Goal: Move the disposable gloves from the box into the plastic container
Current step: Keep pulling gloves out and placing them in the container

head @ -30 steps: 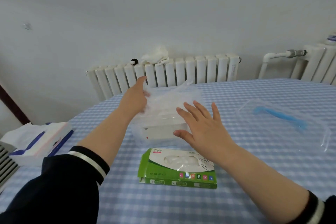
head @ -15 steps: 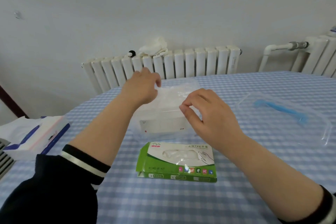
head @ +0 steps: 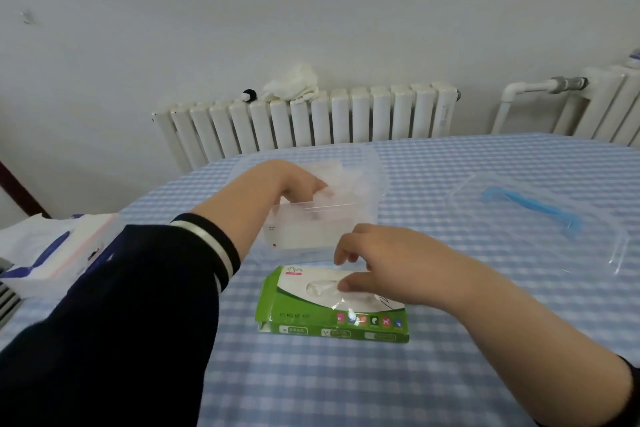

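A pale wall (head: 311, 10) fills the upper half of the view. Below it stands a white radiator (head: 311, 121), and a 2nd radiator (head: 609, 104) with a pipe stands at the right edge. The counter (head: 450, 374), under a blue-and-white checked cloth, spreads across the lower half.

On the far side of the counter sits the clear container (head: 349, 218), open at the top, with thin clear gloves (head: 343, 177) heaped inside. The left hand (head: 294, 184) reaches down into it from the left, fingers among the gloves; whether they grip any I cannot tell, as the plastic blurs them. The dark sleeve (head: 121, 305) of that arm, with 1 pale stripe at the cuff, hides much of the counter's left side.

To the right, well apart from the container, lies the clear lid (head: 554, 218) with a blue handle. At the left edge lies a white pack (head: 52, 253) with blue marks, partly behind the sleeve.

Just in front of the container lies the green-and-white box (head: 332, 308), flat, its opening on top. The right hand (head: 388, 267) hovers over that opening, fingers curled and thumb pinching a bit of clear glove film at the slot.

On the 1st radiator rest a crumpled white cloth (head: 294, 83) and a small black-and-white knob (head: 248, 94).
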Available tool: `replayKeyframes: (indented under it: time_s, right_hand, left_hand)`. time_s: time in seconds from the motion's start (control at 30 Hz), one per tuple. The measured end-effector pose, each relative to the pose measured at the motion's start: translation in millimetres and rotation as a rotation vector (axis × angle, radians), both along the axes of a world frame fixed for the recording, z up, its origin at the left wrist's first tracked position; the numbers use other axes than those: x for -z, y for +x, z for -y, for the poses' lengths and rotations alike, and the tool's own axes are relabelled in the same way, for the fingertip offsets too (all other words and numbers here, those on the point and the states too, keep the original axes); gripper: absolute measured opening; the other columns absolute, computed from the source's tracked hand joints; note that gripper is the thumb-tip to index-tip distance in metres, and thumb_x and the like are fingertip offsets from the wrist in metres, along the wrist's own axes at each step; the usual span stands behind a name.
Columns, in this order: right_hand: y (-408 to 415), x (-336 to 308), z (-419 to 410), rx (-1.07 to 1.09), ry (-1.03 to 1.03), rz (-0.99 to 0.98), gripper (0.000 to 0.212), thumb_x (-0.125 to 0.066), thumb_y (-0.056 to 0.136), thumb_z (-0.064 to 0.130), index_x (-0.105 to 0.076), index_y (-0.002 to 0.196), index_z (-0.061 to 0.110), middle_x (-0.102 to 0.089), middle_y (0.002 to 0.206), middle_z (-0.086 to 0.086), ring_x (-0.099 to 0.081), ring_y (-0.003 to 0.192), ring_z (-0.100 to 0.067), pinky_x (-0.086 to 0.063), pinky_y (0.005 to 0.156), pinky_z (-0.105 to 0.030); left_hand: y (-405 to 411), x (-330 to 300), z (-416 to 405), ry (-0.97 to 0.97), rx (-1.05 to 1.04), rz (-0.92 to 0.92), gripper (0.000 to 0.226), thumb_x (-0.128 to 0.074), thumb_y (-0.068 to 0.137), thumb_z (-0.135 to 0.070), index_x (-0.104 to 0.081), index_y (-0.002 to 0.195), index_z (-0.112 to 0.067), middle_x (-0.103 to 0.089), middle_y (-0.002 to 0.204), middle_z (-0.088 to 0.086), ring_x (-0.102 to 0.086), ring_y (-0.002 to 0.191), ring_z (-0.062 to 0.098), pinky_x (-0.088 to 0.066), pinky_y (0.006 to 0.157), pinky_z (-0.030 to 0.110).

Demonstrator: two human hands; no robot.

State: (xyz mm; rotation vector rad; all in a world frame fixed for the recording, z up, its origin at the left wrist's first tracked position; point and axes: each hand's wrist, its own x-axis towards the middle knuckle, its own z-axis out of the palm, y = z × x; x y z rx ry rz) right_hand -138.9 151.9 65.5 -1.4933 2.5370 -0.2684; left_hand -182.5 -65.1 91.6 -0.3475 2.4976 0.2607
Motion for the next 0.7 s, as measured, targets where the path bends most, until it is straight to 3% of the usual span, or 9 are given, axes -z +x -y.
replayKeyframes:
  time_s: [0.13,0.27,0.37,0.47,0.53,0.6,0.7]
  right_hand:
    - [-7.6,11.2,4.9,-0.020,-0.015,0.137,0.043,-0.063,0.087,0.052,-0.051,0.125,0.036,-0.048,0.122,0.015,-0.051,0.099,-0.005,-0.044,0.082,-0.025]
    - [-12.2,26.3,12.2,-0.034,-0.044,0.243,0.033,-0.068,0.086,0.043,-0.058,0.118,0.037,-0.051,0.114,0.017,-0.048,0.090,0.002,-0.040,0.079,-0.022]
    - [-13.8,35.4,16.3,-0.038,-0.069,0.280,0.029,-0.070,0.086,0.037,-0.063,0.114,0.036,-0.053,0.113,0.014,-0.049,0.084,0.001,-0.040,0.078,-0.020]
    - [-15.7,39.9,18.1,-0.033,-0.115,0.338,0.020,-0.069,0.087,0.035,-0.065,0.107,0.036,-0.052,0.109,0.014,-0.049,0.081,0.001,-0.039,0.075,-0.014]
    - [-15.7,42.7,19.2,-0.033,-0.143,0.353,0.011,-0.069,0.087,0.035,-0.063,0.095,0.041,-0.051,0.104,0.016,-0.048,0.079,0.001,-0.037,0.071,-0.013]
    - [-15.8,46.5,20.7,-0.040,-0.153,0.331,0.009,-0.068,0.087,0.037,-0.062,0.091,0.042,-0.051,0.103,0.015,-0.047,0.079,0.003,-0.034,0.069,-0.014]
    - [-15.7,53.6,24.4,-0.037,-0.186,0.242,0.006,-0.067,0.087,0.035,-0.065,0.092,0.036,-0.048,0.099,0.015,-0.046,0.080,0.004,-0.036,0.073,-0.022]
  left_hand:
    - [23.5,-26.2,9.8,0.140,-0.059,-0.371,0.050,-0.062,0.092,-0.005,-0.051,0.136,-0.026,-0.050,0.139,-0.002,-0.053,0.117,0.016,-0.050,0.089,0.029]
    - [59.6,-17.4,-1.1,0.151,-0.129,-1.097,0.044,-0.040,0.091,0.004,-0.062,0.117,-0.023,-0.065,0.108,-0.008,-0.059,0.093,0.008,-0.048,0.080,0.023]
    - [92.9,8.9,-20.3,0.189,0.078,-1.464,0.038,-0.045,0.087,0.006,-0.066,0.110,-0.016,-0.064,0.094,-0.007,-0.056,0.075,0.007,-0.045,0.067,0.019]
    - [119.4,45.0,-29.0,0.143,0.253,-1.443,0.029,-0.051,0.087,-0.004,-0.065,0.109,-0.016,-0.064,0.092,-0.009,-0.053,0.073,0.000,-0.044,0.063,0.018]
    - [129.8,68.0,-32.2,0.151,0.245,-1.281,0.029,-0.052,0.090,-0.030,-0.060,0.117,-0.024,-0.061,0.096,-0.020,-0.051,0.078,-0.006,-0.047,0.068,0.018]
    - [136.9,84.1,-35.3,0.197,0.149,-1.028,0.055,-0.054,0.083,-0.061,-0.049,0.131,-0.033,-0.052,0.104,-0.033,-0.050,0.093,-0.009,-0.049,0.083,0.022]
    - [140.8,102.0,-35.3,0.268,0.062,-0.772,0.087,-0.073,0.069,-0.064,-0.035,0.142,-0.036,-0.045,0.124,-0.030,-0.044,0.117,-0.004,-0.036,0.095,0.018]
